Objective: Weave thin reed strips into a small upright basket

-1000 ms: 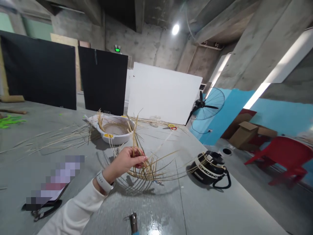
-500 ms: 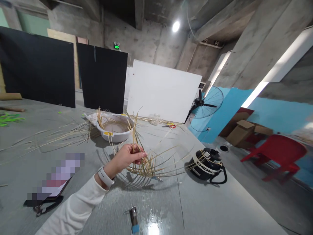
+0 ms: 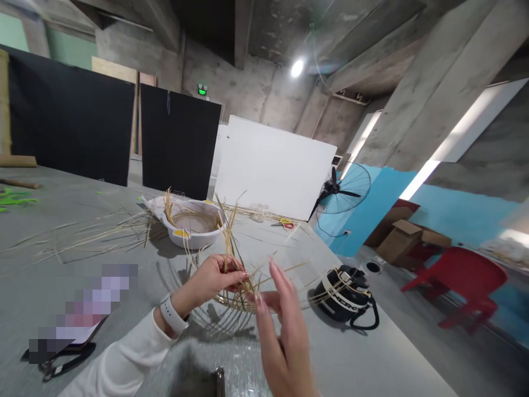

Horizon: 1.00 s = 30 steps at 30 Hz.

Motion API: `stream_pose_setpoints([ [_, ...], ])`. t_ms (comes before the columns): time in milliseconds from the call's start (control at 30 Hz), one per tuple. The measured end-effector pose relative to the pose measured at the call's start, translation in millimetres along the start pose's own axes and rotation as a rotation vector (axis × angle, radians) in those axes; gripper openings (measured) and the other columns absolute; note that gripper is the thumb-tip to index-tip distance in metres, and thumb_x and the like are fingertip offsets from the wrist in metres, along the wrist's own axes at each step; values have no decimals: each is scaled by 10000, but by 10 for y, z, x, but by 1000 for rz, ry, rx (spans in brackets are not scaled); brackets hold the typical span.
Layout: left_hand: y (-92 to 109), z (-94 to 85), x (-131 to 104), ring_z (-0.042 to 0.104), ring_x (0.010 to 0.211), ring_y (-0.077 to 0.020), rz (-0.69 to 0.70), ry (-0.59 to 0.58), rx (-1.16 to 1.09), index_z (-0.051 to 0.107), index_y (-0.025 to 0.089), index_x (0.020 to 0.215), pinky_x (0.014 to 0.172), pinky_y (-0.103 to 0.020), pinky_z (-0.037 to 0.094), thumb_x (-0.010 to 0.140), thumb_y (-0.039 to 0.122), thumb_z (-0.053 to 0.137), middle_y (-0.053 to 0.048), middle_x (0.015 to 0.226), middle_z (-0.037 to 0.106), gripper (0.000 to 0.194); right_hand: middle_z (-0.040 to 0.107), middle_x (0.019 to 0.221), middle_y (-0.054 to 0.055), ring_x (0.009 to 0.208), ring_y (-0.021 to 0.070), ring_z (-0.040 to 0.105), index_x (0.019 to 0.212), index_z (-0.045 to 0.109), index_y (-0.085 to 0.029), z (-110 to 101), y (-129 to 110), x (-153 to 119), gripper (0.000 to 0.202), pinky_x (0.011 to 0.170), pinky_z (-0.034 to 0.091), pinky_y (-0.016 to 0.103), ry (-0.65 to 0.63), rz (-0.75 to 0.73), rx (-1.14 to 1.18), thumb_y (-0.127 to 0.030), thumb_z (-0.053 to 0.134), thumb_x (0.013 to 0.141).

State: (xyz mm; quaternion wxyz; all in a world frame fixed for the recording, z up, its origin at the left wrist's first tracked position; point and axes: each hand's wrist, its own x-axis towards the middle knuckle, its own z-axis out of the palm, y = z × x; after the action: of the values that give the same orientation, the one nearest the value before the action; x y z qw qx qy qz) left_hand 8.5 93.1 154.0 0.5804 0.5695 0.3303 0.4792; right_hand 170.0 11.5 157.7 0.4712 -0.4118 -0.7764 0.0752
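A loosely woven piece of thin straw-coloured strips (image 3: 231,300) rests on the grey table, its loose ends sticking up and out to the sides. My left hand (image 3: 219,275), with a white watch band at the wrist, pinches several of the upright strips between thumb and fingers. Close by on the right, my right hand (image 3: 285,331) is raised with thumb and fingers apart, near the right side of the weaving. Nothing shows in its grasp. Whether its fingertips touch the strips I cannot tell.
Behind the weaving stands a white basin (image 3: 194,238) with strips in it. A black jug (image 3: 345,295) is on the right, under long strip ends. Scissors (image 3: 285,223) lie farther back. A blurred-out phone-like object (image 3: 82,320) lies left; a metal tool (image 3: 220,380) sits at the front.
My right hand has come into view from below, up beside the weaving. My left hand keeps its pinch on the strips. The whole view has shifted slightly.
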Motion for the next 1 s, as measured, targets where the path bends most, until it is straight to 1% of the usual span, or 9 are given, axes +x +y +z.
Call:
stream_pose_setpoints([
  [67,-2,18,-27,553,591,-99,19,-40,5,632,123,745,587,-219,467,706,377,690,-3,655,621,264,539,1217,134,934,192,617,1324,411,-221,80,158,200,396,751,547,344,-33,60,20,-183,362,933],
  [167,-22,44,-47,531,601,-100,4,-48,22,627,135,747,583,-215,469,706,370,686,16,645,583,246,521,1240,137,1081,225,554,1235,507,-190,116,316,325,368,874,502,392,-116,47,3,-136,358,903],
  [233,-39,54,-46,534,643,-114,-14,-27,46,628,144,759,596,-226,485,703,373,683,17,672,569,242,544,1178,142,1026,216,576,1157,561,-175,92,349,332,342,857,507,379,-176,40,-4,-112,348,897],
  [367,-59,42,-25,549,722,-147,-3,-3,138,635,152,734,638,-258,508,701,379,672,3,722,583,232,570,1031,117,816,184,606,1095,593,-177,34,364,332,343,700,530,326,-243,63,-20,-63,364,866],
  [500,-61,13,-16,560,723,-152,-22,-17,174,647,151,755,644,-266,517,707,385,669,-4,720,593,240,556,990,91,718,144,585,1093,599,-191,33,422,344,361,612,510,271,-268,100,48,-39,368,860],
  [600,-56,9,-34,566,724,-149,-19,-34,174,653,151,774,638,-255,519,716,376,670,-6,732,601,233,538,1020,86,651,114,564,1120,585,-199,54,457,335,367,529,490,231,-285,157,121,-52,351,878],
  [667,-47,13,-51,566,715,-137,-6,-38,182,656,148,774,643,-242,516,728,358,665,-2,730,604,215,529,1052,88,675,116,566,1098,589,-195,62,465,328,344,530,489,226,-303,165,132,-60,360,880],
  [833,-21,21,-67,571,704,-132,-1,-18,224,667,135,774,630,-226,510,727,340,671,-12,727,613,210,543,1012,71,751,131,572,936,598,-171,42,450,344,235,665,488,272,-337,124,16,-73,390,887],
  [1000,2,33,-68,588,723,-151,-1,-6,253,667,128,781,641,-247,522,719,364,675,-28,754,632,244,547,963,63,747,131,565,889,550,-159,40,424,360,207,660,462,260,-345,125,-101,-18,403,853],
])
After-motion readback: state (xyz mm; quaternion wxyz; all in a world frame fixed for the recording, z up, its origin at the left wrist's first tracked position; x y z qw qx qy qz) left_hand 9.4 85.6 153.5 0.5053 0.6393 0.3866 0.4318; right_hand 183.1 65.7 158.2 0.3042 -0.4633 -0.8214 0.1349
